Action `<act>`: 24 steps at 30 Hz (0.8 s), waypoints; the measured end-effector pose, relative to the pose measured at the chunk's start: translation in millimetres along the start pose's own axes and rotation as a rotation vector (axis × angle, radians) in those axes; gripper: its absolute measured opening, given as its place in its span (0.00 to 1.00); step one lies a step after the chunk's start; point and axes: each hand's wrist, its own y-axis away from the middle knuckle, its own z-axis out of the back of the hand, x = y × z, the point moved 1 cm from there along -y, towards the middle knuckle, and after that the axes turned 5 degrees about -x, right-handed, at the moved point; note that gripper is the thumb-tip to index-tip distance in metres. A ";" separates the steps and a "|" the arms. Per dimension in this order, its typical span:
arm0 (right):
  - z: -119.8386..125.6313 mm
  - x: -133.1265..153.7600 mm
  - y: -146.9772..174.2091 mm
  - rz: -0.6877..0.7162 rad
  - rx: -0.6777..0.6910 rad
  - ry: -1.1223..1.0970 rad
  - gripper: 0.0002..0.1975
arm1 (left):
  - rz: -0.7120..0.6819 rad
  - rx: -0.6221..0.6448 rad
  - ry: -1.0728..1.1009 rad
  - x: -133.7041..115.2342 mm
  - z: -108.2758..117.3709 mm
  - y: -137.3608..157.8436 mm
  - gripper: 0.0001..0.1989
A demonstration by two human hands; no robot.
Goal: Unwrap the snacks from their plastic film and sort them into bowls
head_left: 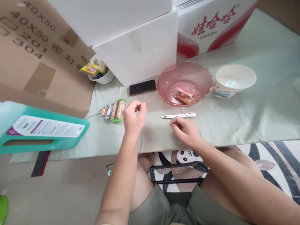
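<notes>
My left hand (134,118) is held over the cloth-covered table with its fingers curled in; nothing shows in them. Just left of it lies a clear packet (114,111) with tan sticks or biscuits and green edges. My right hand (186,130) is loosely closed near the table's front edge, with no object visible in it. Right above its knuckles lies a slim white knife (178,116), its short blade pointing left. Beyond the knife stands a pink scalloped bowl (164,82), and wrapped food packs (184,93) lie inside it.
A black phone (142,87) lies before a white box (140,51). To the right stands a white paper tub (235,78). At left are a filled white bowl (105,78), a cardboard carton (44,62) and a large teal jug (70,140). A red-and-white carton (211,29) stands behind.
</notes>
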 end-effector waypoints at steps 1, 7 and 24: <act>-6.1 0.1 1.8 0.003 0.020 0.034 0.06 | 0.061 -0.076 -0.078 26.5 8.4 0.8 0.07; -37.2 1.1 7.7 0.160 0.118 0.291 0.08 | 0.309 -0.109 -0.403 90.5 26.8 6.1 0.25; -30.9 -0.4 4.9 0.353 -0.041 0.383 0.06 | 0.544 -0.100 0.472 86.6 27.4 -6.7 0.21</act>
